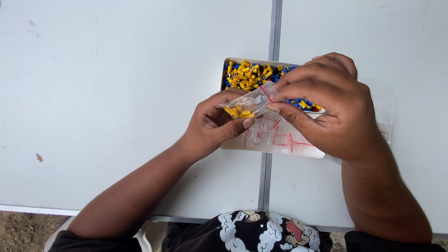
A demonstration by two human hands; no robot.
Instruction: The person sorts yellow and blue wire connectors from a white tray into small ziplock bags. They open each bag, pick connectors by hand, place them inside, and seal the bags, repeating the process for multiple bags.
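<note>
**Both hands on a small bag of yellow pieces**

Left hand grips a small clear plastic zip bag with a red seal line, thumb pressed along its lower edge and fingers curled behind it. Right hand pinches the bag's upper right end at the red seal, fingers bent close together, thumb underneath. The bag is held between the two hands, tilted, just above the table and in front of the tray. Inside the bag sit several small yellow cylindrical plastic pieces, gathered at its lower left end.

Behind the hands lies a shallow rectangular tray filled with loose yellow and blue small plastic pieces; the right hand covers part of it. Below the bag, a heap of empty clear zip bags with red seal lines rests on the white tabletop, across the grey metal seam joining the two table panels.
</note>
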